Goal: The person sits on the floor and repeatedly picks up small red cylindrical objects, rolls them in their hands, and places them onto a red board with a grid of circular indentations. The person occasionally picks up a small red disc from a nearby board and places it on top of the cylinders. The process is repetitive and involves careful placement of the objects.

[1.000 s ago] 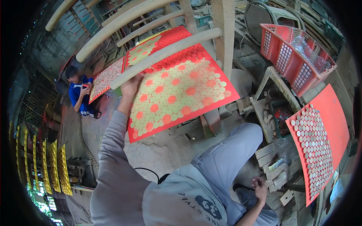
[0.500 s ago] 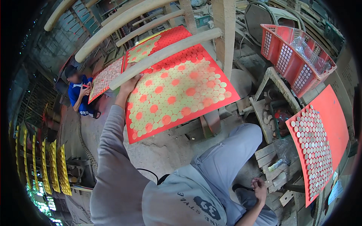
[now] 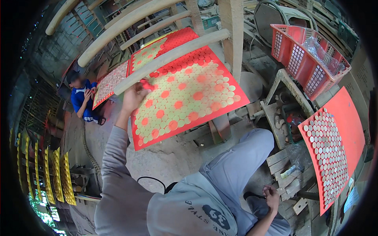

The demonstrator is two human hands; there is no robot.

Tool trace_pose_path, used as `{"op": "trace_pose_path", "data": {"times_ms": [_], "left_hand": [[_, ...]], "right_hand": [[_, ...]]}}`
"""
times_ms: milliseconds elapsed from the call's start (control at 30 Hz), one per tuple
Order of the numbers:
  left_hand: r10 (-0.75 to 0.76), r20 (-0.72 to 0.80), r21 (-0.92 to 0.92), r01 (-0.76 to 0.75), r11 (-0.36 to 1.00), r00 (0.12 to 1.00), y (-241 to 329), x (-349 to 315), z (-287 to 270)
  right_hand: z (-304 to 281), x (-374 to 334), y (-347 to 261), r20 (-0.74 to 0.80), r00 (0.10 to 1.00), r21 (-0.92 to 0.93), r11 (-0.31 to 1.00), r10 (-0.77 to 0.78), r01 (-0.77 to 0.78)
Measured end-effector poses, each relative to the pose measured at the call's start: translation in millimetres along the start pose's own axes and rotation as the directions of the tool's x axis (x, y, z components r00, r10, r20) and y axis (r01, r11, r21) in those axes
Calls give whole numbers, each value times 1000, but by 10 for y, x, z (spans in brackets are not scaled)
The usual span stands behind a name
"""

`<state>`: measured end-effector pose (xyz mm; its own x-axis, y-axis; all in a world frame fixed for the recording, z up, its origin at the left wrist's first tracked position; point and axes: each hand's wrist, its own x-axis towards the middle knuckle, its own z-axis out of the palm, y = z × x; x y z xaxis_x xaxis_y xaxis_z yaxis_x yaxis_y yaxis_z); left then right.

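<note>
My left hand [image 3: 133, 98] reaches over the left edge of a red board [image 3: 232, 106] covered with round discs, pale yellow-green with scattered orange-red ones. Pinched at its fingertips is a small red disc [image 3: 146, 84], just below a wooden rail [image 3: 173, 59] that crosses over the board. Solid red discs fill the board's far part. Low on the right, my right hand [image 3: 271, 198] hangs beside my leg with curled fingers; whether anything sits inside them is hidden.
A second red board [image 3: 350, 118] with pale discs stands at the right, below a red plastic crate [image 3: 307, 63] holding clear plastic. Wooden rails and a post [image 3: 232, 39] frame the work. At far left, a person in blue [image 3: 82, 96] sits beside another disc-covered board [image 3: 112, 80].
My left hand has come out from under the rail toward me, and a red disc now shows in its fingers. My right hand stays put.
</note>
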<state>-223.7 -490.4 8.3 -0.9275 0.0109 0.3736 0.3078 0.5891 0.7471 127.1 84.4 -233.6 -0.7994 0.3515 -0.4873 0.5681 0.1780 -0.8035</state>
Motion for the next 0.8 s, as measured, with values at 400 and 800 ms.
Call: {"op": "trace_pose_path", "data": {"times_ms": [400, 800], "left_hand": [[67, -65, 19, -66, 998, 996, -154, -98, 10], [55, -88, -185, -71, 980, 995, -149, -33, 95]], "right_hand": [[0, -9, -30, 36, 998, -48, 998, -44, 46], [-9, -12, -43, 10, 999, -55, 998, -39, 39]]}}
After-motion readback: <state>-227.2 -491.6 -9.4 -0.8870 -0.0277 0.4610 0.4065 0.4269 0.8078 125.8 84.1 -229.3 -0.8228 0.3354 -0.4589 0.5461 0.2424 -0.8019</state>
